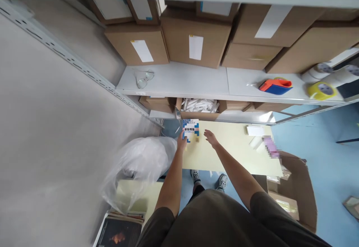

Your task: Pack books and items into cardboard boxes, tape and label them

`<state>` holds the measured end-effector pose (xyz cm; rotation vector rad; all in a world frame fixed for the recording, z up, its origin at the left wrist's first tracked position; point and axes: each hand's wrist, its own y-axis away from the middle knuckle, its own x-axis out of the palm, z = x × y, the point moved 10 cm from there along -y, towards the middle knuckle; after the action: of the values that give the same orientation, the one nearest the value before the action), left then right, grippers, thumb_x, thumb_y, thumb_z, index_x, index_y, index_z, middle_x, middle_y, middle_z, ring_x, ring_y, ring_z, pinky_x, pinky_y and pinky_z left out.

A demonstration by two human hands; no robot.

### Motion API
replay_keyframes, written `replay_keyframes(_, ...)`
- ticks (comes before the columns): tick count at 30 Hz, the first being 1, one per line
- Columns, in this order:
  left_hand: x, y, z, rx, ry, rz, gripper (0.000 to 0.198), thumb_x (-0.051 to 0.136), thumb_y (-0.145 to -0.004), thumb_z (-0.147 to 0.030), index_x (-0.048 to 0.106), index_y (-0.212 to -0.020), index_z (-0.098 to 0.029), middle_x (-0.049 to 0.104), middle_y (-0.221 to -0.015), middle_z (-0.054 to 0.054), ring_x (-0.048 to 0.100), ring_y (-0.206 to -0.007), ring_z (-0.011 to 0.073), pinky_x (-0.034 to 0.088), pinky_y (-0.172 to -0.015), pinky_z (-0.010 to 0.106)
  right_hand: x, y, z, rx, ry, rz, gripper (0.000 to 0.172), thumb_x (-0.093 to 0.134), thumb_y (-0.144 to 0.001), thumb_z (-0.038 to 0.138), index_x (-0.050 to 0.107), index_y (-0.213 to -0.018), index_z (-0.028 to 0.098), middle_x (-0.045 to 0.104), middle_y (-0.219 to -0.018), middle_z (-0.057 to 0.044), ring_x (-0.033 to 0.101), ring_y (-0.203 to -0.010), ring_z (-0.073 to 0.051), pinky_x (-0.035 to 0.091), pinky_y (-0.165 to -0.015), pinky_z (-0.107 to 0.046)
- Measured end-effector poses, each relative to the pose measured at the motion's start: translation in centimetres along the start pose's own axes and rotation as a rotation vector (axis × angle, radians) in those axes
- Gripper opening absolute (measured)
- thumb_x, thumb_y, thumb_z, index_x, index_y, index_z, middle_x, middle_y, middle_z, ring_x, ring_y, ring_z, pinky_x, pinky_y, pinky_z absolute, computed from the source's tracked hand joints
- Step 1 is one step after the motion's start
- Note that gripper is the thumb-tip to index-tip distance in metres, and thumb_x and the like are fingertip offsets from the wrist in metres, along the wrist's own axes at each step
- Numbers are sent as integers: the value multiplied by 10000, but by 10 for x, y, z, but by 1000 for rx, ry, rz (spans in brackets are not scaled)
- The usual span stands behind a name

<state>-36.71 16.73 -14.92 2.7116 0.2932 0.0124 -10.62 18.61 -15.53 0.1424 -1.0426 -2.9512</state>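
A white book with blue blocks and Chinese lettering (192, 131) is at the left end of the pale yellow table (224, 148). My left hand (181, 140) grips its lower left edge, with the thumb over the cover. To the right of the book, apart from it, my right hand (211, 137) hovers over the table with its fingers spread and nothing in them. On the right part of the table are a white stack (255, 130) and a blurred-out purple item (270, 147).
Above the table, a shelf (179, 78) bears cardboard boxes (196, 39), glasses (145, 79), an orange and blue tape dispenser (276, 86) and tape rolls (322, 90). A plastic bag (146, 157) bulges at the left. An open carton (300, 191) stands right of the table.
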Motion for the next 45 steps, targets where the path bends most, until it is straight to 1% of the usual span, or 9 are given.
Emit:
replay_keyframes(3,21,5,-35,101,-62,-70,547,818,-818,-406,706,-1332,-256,671,-1472,128,541,-1465,293,472,-1183,473,-47,22,33,-113,36,-70,549,761,-755,483,712,-1264,284,773,-1283,-122,702,-1216,-314,582,-999,-474)
replay_keyframes(6,70,13,-68,192,-74,30,586,782,-865,-540,688,-1374,-267,655,-1500,147,556,-1460,328,480,-1170,494,-105,50,59,-217,46,-160,550,732,-761,525,702,-1255,285,793,-1199,-95,715,-1162,-301,580,-1006,-480)
replay_keyframes(14,250,48,-145,358,-201,296,689,703,-948,-554,549,-1577,-318,526,-1668,80,386,-1610,299,272,-1336,483,-271,123,82,-419,9,-327,548,735,-814,510,696,-1319,301,738,-1365,-131,712,-1237,-334,566,-1065,-534)
replay_keyframes(18,333,62,-193,440,-197,310,685,672,-968,-541,525,-1595,-306,463,-1716,81,338,-1636,280,263,-1340,473,-349,129,115,-513,52,-370,504,705,-863,445,691,-1348,305,701,-1446,-129,701,-1278,-331,566,-1087,-537)
replay_keyframes(22,386,75,-230,514,-203,283,682,700,-951,-559,559,-1572,-313,485,-1697,96,369,-1623,314,317,-1316,501,-408,109,180,-583,108,-373,495,683,-865,358,709,-1352,275,705,-1437,-134,676,-1320,-345,563,-1097,-542)
replay_keyframes(26,400,86,-237,527,-221,240,700,730,-930,-586,575,-1565,-337,501,-1682,106,419,-1597,338,362,-1293,518,-436,78,281,-726,200,-347,501,711,-824,277,747,-1324,282,741,-1370,-105,637,-1362,-346,496,-1182,-536)
replay_keyframes(31,380,88,-205,444,-248,187,719,716,-913,-664,605,-1542,-335,546,-1649,122,477,-1556,368,380,-1278,537,-432,41,382,-839,373,-312,398,756,-796,241,795,-1190,276,772,-1292,-96,663,-1292,-348,474,-1195,-478)
replay_keyframes(37,351,93,-184,354,-198,102,730,713,-892,-707,649,-1498,-305,597,-1596,143,553,-1493,371,417,-1258,528,-403,5,384,-714,562,-226,320,900,-674,188,755,-956,233,803,-1074,-134,654,-1301,-393,420,-1190,-454)
replay_keyframes(45,338,90,-223,426,-74,151,667,741,-934,-623,638,-1499,-284,608,-1583,150,540,-1506,348,440,-1241,506,-380,33,370,-704,817,-319,376,838,-819,207,685,-1160,163,780,-1173,-241,663,-1259,-423,401,-1179,-492)
